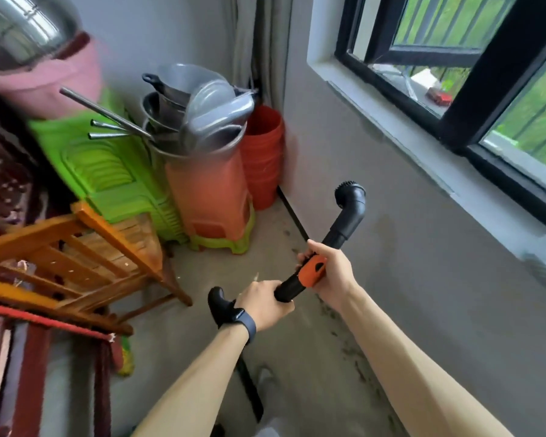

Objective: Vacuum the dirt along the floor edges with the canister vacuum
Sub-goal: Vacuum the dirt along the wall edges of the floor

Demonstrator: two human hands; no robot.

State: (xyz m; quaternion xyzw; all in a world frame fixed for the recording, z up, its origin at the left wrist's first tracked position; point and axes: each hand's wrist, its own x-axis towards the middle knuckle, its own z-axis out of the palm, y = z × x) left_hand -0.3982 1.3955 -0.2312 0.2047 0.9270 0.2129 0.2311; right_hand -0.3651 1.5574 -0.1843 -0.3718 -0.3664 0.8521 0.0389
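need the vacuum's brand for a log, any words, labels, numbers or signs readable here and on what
No text can be read anywhere in this view.
vacuum wand: no brand or label shows.
orange collar: only a dark mark, no letters.
watch: face dark, nothing shown.
red object outside the window: too small and blurred to tell.

A strip of bare grey concrete floor (275, 241) runs open along the grey plastered wall (391, 216) on the right. Stacked orange and green plastic stools (208, 197) and red plastic buckets (264, 152) block the far corner. A slatted wooden chair (85, 247) crowds the left side.
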